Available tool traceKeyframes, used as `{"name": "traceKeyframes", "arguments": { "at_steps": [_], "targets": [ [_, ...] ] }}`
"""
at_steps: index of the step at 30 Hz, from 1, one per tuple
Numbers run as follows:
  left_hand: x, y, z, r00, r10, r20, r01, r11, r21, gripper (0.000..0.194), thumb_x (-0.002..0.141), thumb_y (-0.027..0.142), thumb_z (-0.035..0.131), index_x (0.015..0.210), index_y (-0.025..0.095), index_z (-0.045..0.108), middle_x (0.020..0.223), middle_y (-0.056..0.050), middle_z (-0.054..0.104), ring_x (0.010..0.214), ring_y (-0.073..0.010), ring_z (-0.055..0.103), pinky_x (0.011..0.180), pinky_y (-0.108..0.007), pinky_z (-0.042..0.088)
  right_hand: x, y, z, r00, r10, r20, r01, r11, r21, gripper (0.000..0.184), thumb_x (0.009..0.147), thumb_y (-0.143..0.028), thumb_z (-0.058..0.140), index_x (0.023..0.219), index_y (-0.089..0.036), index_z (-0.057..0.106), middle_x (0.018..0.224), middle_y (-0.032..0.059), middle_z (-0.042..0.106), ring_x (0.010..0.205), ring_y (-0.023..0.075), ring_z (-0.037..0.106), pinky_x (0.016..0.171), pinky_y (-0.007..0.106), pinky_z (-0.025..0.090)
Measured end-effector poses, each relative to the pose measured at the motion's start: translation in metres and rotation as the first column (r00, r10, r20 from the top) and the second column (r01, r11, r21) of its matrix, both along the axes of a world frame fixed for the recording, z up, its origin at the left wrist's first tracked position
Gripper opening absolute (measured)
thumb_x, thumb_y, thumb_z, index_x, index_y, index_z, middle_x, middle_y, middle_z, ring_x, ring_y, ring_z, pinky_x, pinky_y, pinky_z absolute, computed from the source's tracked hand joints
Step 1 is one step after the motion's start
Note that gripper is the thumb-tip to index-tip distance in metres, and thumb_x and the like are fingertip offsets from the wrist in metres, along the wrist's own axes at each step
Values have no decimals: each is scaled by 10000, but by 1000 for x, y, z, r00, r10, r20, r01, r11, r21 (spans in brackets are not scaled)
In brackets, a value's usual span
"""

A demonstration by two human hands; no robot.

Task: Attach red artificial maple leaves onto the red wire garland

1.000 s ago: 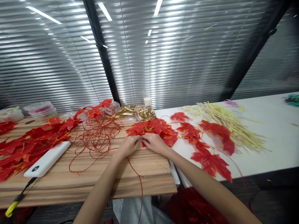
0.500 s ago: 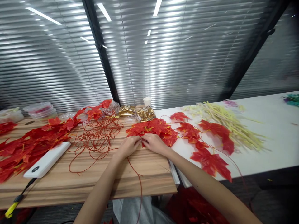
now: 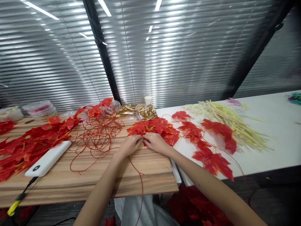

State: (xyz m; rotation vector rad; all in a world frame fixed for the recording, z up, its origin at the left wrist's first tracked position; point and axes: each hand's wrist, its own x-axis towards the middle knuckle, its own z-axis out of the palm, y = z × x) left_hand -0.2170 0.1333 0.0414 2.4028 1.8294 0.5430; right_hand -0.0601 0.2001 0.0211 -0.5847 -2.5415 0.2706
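Note:
My left hand (image 3: 130, 145) and my right hand (image 3: 155, 142) meet at the near edge of a pile of red artificial maple leaves (image 3: 160, 125). Both are closed in a pinch, fingertips almost touching. A thin red cord (image 3: 135, 167) comes out from under my left hand and hangs over the table's front edge. The tip of a leaf shows just below my right fingertips. What exactly lies between the fingers is too small and covered to make out. To the left of my hands lies a loose tangle of red cord (image 3: 100, 133).
Many red leaves (image 3: 35, 142) and a white power bank (image 3: 48, 159) with a cable occupy the left. Gold packets (image 3: 147, 112) and a paper cup (image 3: 148, 100) stand behind. Leaves strung on cord (image 3: 213, 161) and yellow strips (image 3: 235, 125) rest on the white table (image 3: 279, 138).
My hands keep the same pinch over the leaf pile, with hardly any motion. The camera view has shifted slightly, so the table things sit a little higher.

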Motion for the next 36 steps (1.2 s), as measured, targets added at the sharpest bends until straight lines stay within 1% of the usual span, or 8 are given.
{"name": "traceKeyframes", "arguments": {
  "at_steps": [8,17,31,36],
  "targets": [
    [2,-2,3,1000,4,21,-4,1000,-25,233,842,226,372,760,160,580,758,-47,625,647,-132,530,594,-225,356,0,0,-1,1000,-9,9,9,1000,-7,96,827,-161,490,816,-154,584,786,34,571,696,123,515,629,215,368],
    [3,-2,3,999,9,38,-9,1000,-19,231,840,231,379,769,165,589,752,-46,628,646,-133,536,594,-228,356,0,0,-1,1000,-7,4,7,1000,-9,115,843,-186,479,826,-152,587,793,40,573,707,127,522,641,220,375],
    [1,0,1,999,8,40,-7,1000,-21,231,835,222,377,797,169,599,774,-46,633,681,-140,541,629,-233,374,0,1,-2,1000,-1,-15,1,1000,-7,106,839,-176,480,813,-153,580,793,38,576,701,126,524,630,220,377],
    [0,0,-1,1000,12,13,-12,1000,-5,224,836,220,380,781,175,593,767,-40,631,672,-138,540,605,-226,362,0,0,-2,1000,-2,-18,2,1000,-5,93,829,-157,488,793,-154,573,780,32,571,690,121,519,620,212,372]
  ]
}}
